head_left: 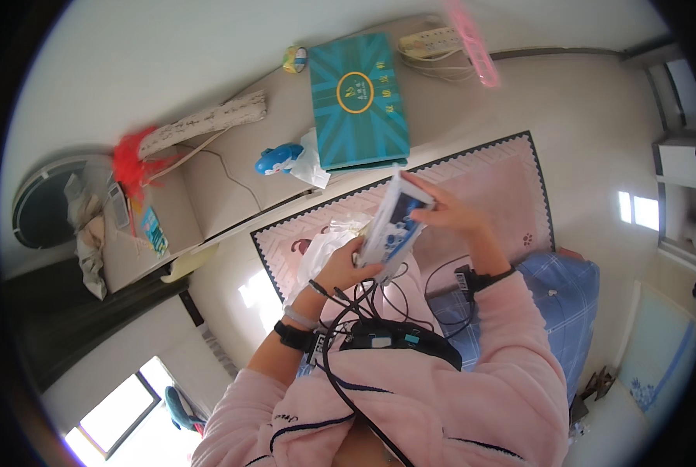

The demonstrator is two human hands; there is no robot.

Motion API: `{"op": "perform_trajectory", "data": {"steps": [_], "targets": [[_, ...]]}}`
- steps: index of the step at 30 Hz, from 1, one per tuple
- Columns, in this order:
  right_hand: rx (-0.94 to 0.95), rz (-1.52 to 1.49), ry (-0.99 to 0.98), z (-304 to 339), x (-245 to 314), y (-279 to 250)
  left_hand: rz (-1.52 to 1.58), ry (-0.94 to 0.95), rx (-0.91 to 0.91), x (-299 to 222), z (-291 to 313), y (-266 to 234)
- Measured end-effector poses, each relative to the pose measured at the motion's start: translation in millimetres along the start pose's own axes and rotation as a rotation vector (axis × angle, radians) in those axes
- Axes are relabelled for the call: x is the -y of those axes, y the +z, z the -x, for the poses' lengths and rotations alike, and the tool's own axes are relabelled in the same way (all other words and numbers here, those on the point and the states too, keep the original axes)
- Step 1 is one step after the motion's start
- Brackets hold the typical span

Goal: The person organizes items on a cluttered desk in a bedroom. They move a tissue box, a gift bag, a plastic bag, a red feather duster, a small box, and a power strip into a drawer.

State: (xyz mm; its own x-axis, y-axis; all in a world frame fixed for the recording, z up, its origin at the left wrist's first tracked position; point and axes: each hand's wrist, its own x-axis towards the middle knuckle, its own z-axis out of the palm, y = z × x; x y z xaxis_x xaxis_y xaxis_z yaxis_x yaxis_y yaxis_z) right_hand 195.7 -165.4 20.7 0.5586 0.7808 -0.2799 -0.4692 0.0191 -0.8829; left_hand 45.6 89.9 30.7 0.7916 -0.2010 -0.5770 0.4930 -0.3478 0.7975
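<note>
While the white box [395, 227] is held slantwise above the lap, its lower end is clamped in the grip of the left hand [342, 269], and its upper end is clasped in the grip of the right hand [449, 213]. By this two-ended hold, the weight is probably shared and the blue-printed face kept turned to view. The larger turquoise box [357, 128] is laid flat on the worktop [283, 101], presumably for steady support, with a blue toy [278, 160] placed near its left side.
</note>
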Motion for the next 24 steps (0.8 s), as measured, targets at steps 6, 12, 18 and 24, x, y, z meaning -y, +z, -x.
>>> {"op": "perform_trajectory", "data": {"steps": [6, 12, 18, 24], "targets": [[-0.472, -0.301, 0.121, 1.8, -41.3, 7.0, 0.201, -0.037, -0.135, 48.3, 35.5, 4.5], [-0.828, 0.392, 0.109, 14.4, -24.9, -86.1, 0.469, 0.188, -0.259, 23.2, 42.7, 9.9], [-0.971, 1.088, 0.153, -55.2, 57.8, -231.4, 0.613, 0.345, -0.393, -35.8, 0.0, 22.2], [-1.055, 1.223, 0.23, -150.1, 47.5, -349.9, 0.802, 0.232, -0.526, -104.7, -75.6, 84.0]]}}
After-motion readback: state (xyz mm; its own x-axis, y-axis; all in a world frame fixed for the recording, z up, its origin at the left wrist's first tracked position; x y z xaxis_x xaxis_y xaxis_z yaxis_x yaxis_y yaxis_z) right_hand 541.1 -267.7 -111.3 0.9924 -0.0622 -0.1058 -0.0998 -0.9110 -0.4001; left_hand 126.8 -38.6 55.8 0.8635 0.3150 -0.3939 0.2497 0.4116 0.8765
